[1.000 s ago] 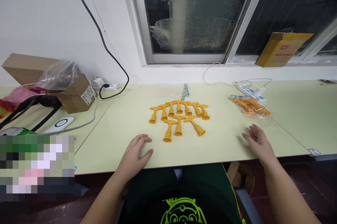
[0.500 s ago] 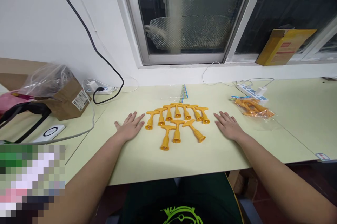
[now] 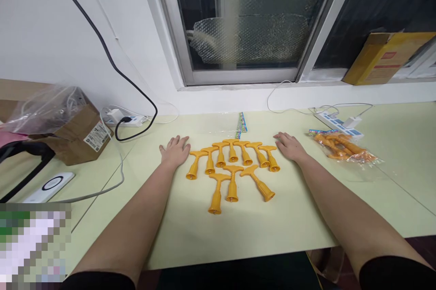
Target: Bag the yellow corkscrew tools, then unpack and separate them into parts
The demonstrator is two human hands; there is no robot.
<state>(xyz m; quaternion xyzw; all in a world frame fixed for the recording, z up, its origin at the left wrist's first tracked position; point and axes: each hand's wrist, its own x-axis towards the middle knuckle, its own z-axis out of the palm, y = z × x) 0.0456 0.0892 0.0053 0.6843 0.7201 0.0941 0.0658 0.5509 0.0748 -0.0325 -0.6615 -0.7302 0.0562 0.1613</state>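
Several yellow plastic T-handled pieces with flared, cup-like ends lie on the pale table in two groups. Seven make an arc, with the middle piece [image 3: 233, 151] at its top. Below the arc are three more, among them an upright-lying piece [image 3: 232, 185] and a slanted piece [image 3: 260, 184]. My left hand [image 3: 175, 151] rests palm down just left of the arc, fingers spread and holding nothing. To the right of the arc, my right hand [image 3: 289, 146] lies on the table with its fingers slightly bent and nothing in it.
A clear bag with a colourful header [image 3: 241, 122] lies behind the arc. At right is a bag of orange pieces [image 3: 344, 147] by a power strip [image 3: 337, 124]. A cardboard box [image 3: 85, 135], black cable [image 3: 102, 44] and white charging pad [image 3: 51, 185] occupy the left.
The view has shifted closer to the table. Both hands have slid slightly farther from me, and the right fingers are more bent. The yellow pieces keep their arrangement.
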